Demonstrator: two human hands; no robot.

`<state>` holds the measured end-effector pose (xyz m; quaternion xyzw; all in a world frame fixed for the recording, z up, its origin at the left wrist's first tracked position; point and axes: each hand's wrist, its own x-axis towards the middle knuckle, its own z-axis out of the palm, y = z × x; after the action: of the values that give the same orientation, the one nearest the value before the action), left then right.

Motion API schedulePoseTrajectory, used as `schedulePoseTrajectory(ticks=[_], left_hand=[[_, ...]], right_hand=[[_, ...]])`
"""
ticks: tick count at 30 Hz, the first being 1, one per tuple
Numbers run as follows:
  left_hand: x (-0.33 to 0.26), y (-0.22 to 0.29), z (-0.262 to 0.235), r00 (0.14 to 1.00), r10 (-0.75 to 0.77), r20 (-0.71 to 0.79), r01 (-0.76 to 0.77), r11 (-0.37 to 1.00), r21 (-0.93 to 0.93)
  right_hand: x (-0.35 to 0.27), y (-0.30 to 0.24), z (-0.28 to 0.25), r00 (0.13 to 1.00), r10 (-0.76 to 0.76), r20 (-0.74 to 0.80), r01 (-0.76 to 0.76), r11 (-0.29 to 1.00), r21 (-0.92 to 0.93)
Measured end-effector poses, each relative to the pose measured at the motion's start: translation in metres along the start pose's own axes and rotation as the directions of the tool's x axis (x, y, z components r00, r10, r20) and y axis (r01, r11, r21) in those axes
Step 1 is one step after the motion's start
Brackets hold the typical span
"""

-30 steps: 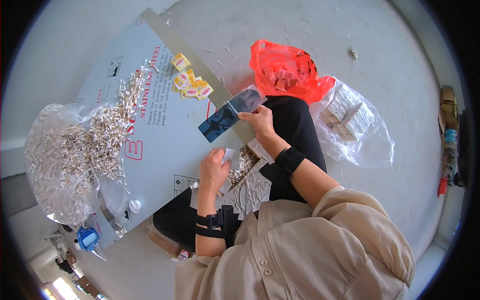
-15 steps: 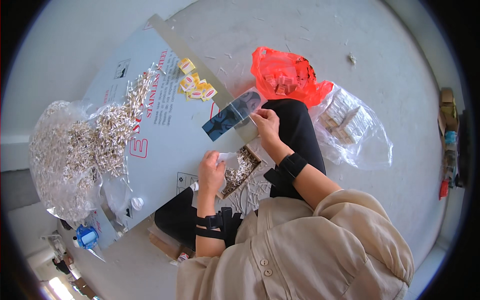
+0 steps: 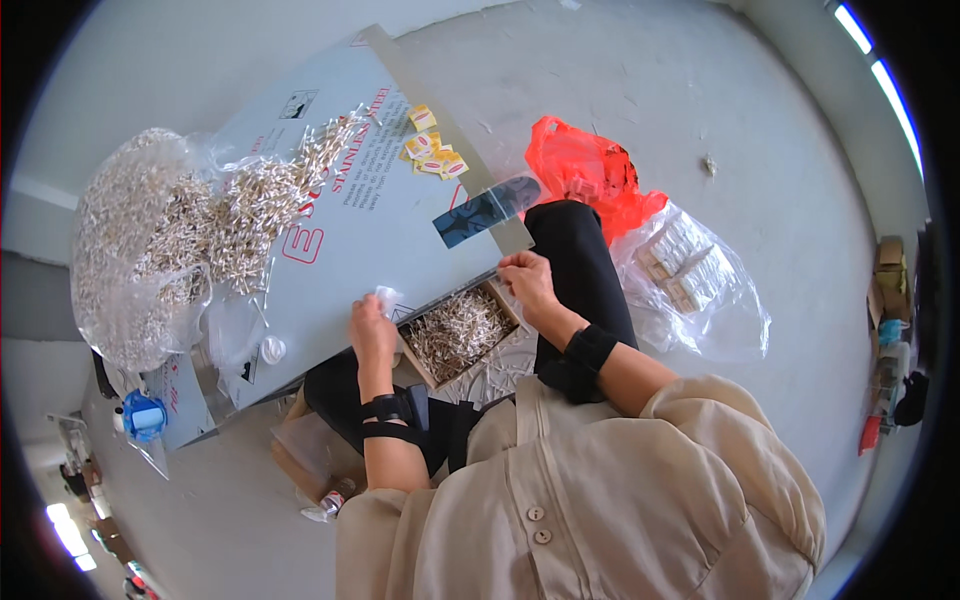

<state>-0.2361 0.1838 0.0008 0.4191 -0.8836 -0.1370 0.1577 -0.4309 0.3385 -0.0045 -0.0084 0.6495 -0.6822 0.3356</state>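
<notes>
Seated worker at a grey board worktop (image 3: 330, 270) laid across the lap. The left hand (image 3: 372, 328) is closed around a small white packet (image 3: 388, 297) at the board's near edge; the right hand (image 3: 527, 280) pinches a thin clear strip (image 3: 487, 213), fingers nearly closed. A shallow box of pale sticks (image 3: 458, 332) lies between the hands, below the board edge. The large bag of sticks (image 3: 150, 240) rests at far left. Judged best practice: keep both grips light and work directly over the box so loose sticks drop into it.
</notes>
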Motion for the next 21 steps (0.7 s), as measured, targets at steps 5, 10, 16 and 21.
schedulePoseTrajectory(ticks=[5, 10, 16, 21], left_hand=[[-0.013, 0.028, 0.008, 0.809, 0.213, 0.548, -0.193, 0.977, -0.094], [-0.018, 0.051, 0.005, 0.796, 0.180, 0.578, -0.082, 0.978, -0.191], [-0.021, 0.046, 0.019, 0.826, 0.163, 0.539, -0.035, 0.970, -0.240], [-0.020, 0.044, 0.029, 0.797, 0.188, 0.574, -0.082, 0.975, -0.206]], right_hand=[[0.009, 0.023, 0.004, 0.980, -0.006, 0.199, 0.065, 0.955, -0.290], [0.023, 0.009, -0.006, 0.966, -0.145, 0.216, 0.231, 0.856, -0.462], [0.020, -0.006, -0.026, 0.682, -0.499, 0.535, 0.602, -0.033, -0.798], [0.024, -0.007, -0.049, 0.712, -0.342, 0.613, 0.601, -0.154, -0.784]])
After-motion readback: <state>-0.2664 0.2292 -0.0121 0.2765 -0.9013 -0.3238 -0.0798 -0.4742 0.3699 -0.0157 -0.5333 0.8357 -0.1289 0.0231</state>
